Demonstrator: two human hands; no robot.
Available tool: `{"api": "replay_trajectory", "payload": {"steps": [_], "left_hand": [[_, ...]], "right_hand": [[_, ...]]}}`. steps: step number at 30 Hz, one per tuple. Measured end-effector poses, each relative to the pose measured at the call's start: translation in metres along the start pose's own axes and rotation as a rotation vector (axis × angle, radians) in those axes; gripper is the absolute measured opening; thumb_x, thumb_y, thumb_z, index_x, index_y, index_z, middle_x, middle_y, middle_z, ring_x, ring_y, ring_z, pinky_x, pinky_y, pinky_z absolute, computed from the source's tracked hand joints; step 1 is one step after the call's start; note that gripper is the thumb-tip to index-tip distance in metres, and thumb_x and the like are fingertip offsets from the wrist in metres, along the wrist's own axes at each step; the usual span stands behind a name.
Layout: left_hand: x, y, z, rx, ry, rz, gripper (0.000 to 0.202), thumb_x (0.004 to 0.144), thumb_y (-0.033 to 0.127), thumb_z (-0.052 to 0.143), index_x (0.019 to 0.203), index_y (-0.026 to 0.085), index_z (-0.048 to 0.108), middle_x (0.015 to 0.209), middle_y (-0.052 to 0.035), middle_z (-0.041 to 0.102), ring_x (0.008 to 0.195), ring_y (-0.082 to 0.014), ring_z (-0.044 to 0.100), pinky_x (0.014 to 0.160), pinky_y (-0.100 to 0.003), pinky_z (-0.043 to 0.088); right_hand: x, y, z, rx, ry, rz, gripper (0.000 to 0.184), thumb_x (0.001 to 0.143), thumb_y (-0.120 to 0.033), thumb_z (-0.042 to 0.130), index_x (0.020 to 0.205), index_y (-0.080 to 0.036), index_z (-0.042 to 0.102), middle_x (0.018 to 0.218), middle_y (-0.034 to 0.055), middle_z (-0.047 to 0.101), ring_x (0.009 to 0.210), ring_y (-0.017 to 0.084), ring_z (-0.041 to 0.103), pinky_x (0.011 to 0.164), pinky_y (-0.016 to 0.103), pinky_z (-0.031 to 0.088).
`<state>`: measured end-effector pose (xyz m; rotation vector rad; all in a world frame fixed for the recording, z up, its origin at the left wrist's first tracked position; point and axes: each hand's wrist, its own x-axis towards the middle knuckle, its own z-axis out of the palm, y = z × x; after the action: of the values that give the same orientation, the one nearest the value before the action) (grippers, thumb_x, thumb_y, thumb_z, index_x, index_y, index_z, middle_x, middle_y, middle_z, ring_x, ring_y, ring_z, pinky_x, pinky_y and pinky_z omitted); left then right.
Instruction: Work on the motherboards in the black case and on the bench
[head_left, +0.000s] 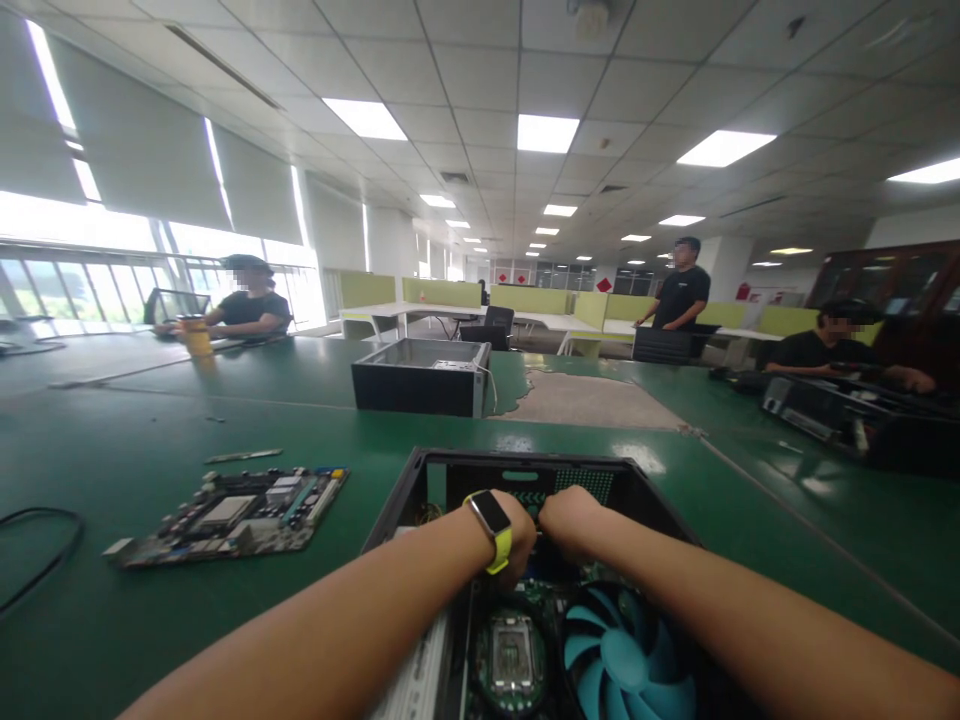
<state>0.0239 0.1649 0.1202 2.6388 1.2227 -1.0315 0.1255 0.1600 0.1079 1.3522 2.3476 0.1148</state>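
An open black computer case lies in front of me, with both my hands reaching into its far part. My left hand, below a watch with a yellow-green strap, bends down inside; its fingers are hidden behind the wrist. Close beside it, my right hand is curled with fingers closed, and whatever they grip is hidden. Nearer to me in the case sit a round cooler with a clear-looking block on the circuit board and a teal fan.
A loose motherboard lies on the green table at left, by a thin metal strip and a black cable. Beyond stands another case. Co-workers sit left and right, the right one at a computer case; another person stands behind.
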Motion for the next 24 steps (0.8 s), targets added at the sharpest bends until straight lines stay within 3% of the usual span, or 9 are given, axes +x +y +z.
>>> {"api": "replay_trajectory", "payload": {"steps": [7,13,20,24], "left_hand": [[0.006,-0.005,0.009,-0.023,-0.064,0.030,0.027,0.048,0.029,0.080,0.072,0.017,0.075,0.068,-0.0067,0.072,0.067,-0.0236,0.066,0.063,-0.030,0.053],[-0.004,-0.013,0.005,-0.038,-0.017,0.069,0.037,0.051,0.031,0.078,0.085,0.015,0.075,0.081,-0.0097,0.074,0.067,-0.0232,0.065,0.064,-0.032,0.053],[0.002,-0.014,0.014,-0.096,0.016,0.071,0.024,0.051,0.034,0.077,0.069,0.018,0.074,0.059,-0.0048,0.069,0.061,-0.0215,0.064,0.062,-0.030,0.052],[0.007,-0.013,0.016,-0.119,0.031,0.071,0.027,0.051,0.036,0.078,0.071,0.018,0.075,0.060,-0.0060,0.069,0.065,-0.0238,0.065,0.066,-0.033,0.053]], "right_hand": [[-0.004,0.009,-0.003,-0.063,0.014,-0.013,0.028,0.070,-0.021,0.066,0.095,-0.014,0.072,0.096,0.0173,0.071,0.093,0.030,0.067,0.076,0.036,0.054],[-0.005,0.010,-0.003,-0.063,0.007,-0.009,0.030,0.068,-0.021,0.066,0.097,-0.015,0.072,0.095,0.0173,0.071,0.093,0.029,0.067,0.076,0.036,0.054],[-0.007,0.008,-0.003,-0.048,0.005,-0.020,0.029,0.068,-0.021,0.067,0.096,-0.013,0.072,0.097,0.0187,0.071,0.094,0.031,0.067,0.076,0.037,0.054],[-0.004,0.008,0.001,-0.009,0.015,-0.014,0.030,0.063,-0.017,0.069,0.093,-0.012,0.072,0.097,0.0193,0.071,0.093,0.032,0.067,0.077,0.040,0.054]]}}
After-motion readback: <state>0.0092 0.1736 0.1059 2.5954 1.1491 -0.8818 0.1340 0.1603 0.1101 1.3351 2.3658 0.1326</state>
